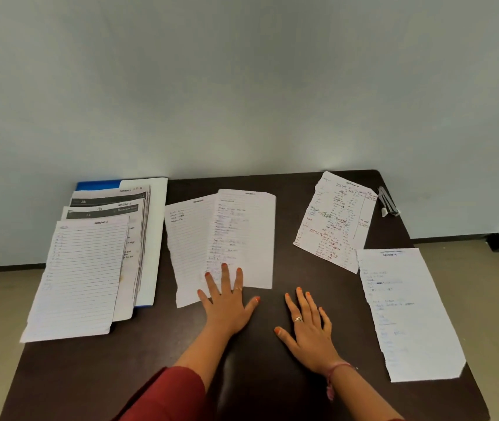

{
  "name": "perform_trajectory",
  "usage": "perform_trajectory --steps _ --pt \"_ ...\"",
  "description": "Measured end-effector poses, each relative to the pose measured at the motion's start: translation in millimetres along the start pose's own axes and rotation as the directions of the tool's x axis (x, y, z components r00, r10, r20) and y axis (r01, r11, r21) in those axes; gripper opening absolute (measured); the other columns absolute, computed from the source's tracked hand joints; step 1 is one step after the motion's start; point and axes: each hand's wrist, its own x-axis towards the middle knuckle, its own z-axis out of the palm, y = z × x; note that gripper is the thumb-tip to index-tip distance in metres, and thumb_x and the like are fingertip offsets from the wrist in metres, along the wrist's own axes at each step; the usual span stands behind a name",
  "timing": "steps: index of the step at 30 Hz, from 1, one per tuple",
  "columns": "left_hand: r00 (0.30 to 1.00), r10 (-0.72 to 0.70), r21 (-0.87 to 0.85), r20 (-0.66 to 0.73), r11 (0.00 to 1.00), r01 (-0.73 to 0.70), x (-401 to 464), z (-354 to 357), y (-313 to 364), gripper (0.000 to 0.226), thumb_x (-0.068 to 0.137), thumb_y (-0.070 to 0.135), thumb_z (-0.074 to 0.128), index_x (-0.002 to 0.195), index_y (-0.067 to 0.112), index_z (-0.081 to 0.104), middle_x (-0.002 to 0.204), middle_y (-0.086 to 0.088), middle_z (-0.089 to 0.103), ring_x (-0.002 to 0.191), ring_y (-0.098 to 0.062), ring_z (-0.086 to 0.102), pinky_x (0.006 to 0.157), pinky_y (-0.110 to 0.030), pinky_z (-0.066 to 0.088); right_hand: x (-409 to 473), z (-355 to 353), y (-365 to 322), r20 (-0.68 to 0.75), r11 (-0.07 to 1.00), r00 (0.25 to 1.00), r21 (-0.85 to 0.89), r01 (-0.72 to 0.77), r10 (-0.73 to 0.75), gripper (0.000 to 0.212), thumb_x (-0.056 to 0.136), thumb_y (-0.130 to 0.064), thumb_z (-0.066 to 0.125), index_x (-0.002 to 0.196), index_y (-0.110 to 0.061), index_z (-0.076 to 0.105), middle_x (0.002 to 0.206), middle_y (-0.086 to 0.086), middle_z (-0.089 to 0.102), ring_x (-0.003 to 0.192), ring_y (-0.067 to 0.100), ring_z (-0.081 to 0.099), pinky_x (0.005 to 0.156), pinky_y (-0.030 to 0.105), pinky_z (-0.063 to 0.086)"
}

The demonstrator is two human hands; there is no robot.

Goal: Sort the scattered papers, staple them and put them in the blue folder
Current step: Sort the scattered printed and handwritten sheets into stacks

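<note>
- So we've got a dark brown surface (257, 375), smooth with a slight sheen and a rounded far-right corner, pushed up against a pale wall.
- Our left hand (227, 302) lies flat, fingers straight and spread, the fingertips pressing on the near edge of the middle papers (227, 235). Nothing is gripped.
- Those middle papers are two lined sheets, overlapping, with scribbly handwriting; the left one has a ragged torn left edge, and the top one has clipped-looking upper corners.
- Our right hand (309, 326) is flat on the bare surface too, fingers straight and fanned out, holding nothing. There's a ring on one finger and a thin pink thread bracelet at the wrist.
- The blue folder (98, 185) is at far left, mostly buried: only a blue corner at the back shows, plus a sliver near the front.
- On top of it sits a staggered stack (90, 262) of sheets: lined notebook paper up front, printed pages with dark header bands behind it.
- Far right: a crinkly sheet (334, 221) packed with multicoloured writing, tilted, rough left edge.
- Just nearer than that one, a long sheet (409, 311) with faint blue writing and torn edges.
- The stapler (388, 202) is small, dark and shiny, near the back-right corner, just beside the crinkly sheet.
</note>
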Motion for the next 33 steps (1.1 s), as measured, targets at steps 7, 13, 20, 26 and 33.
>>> perform_trajectory --steps 7,13,20,26,33 --pt "0.99 0.087 0.064 -0.11 0.995 -0.081 -31 45 0 0.08 0.079 0.069 0.031 0.146 0.025 0.031 0.145 -0.01 0.04 0.128 -0.037 0.033 0.09 -0.058 0.042 6 2 9 -0.264 0.987 0.963 0.161 -0.003 0.046 0.085 0.081 -0.08 0.012 0.149 -0.03 0.022 0.155 -0.012 0.021 0.14 0.003 0.017 0.108 0.026 0.008" --pt "0.962 0.105 -0.005 -0.252 0.994 -0.11 -34 47 -6 0.058 0.081 0.063 0.037 0.121 0.027 0.059 0.131 -0.007 0.044 0.118 -0.025 0.04 0.085 -0.048 0.049 6 3 5 -0.209 0.998 0.976 0.035 -0.055 0.061 0.075 0.089 -0.072 0.021 0.142 -0.023 0.042 0.148 -0.004 0.037 0.134 0.01 0.029 0.101 0.031 0.016" --pt "0.945 -0.002 -0.111 -0.327 0.993 -0.037 -9 40 -33 0.079 0.087 0.074 0.012 0.148 0.024 0.017 0.157 -0.012 0.008 0.143 -0.029 0.002 0.11 -0.054 0.006 8 4 5 -0.192 0.998 0.979 -0.006 -0.068 0.066 0.071 0.088 -0.069 0.029 0.14 -0.023 0.045 0.148 -0.004 0.037 0.133 0.012 0.032 0.1 0.031 0.019" --pt "0.959 0.034 -0.073 -0.281 0.996 -0.057 0 47 -46 0.082 0.086 0.077 0.008 0.152 0.028 -0.001 0.16 -0.005 -0.007 0.145 -0.023 -0.015 0.115 -0.047 -0.013 9 7 7 -0.251 0.998 0.966 0.0 -0.058 0.056 0.069 0.086 -0.066 0.037 0.139 -0.023 0.046 0.146 -0.003 0.04 0.132 0.012 0.033 0.1 0.033 0.021" --pt "0.958 0.051 -0.033 -0.282 0.997 -0.063 -1 46 -46 0.082 0.09 0.073 0.016 0.152 0.02 0.017 0.159 -0.011 0.008 0.146 -0.028 -0.001 0.114 -0.046 -0.007 18 -3 4 -0.317 0.976 0.941 0.21 -0.052 0.119 0.079 0.079 -0.074 0.038 0.14 -0.025 0.042 0.143 -0.008 0.037 0.13 0.011 0.03 0.103 0.029 0.019"
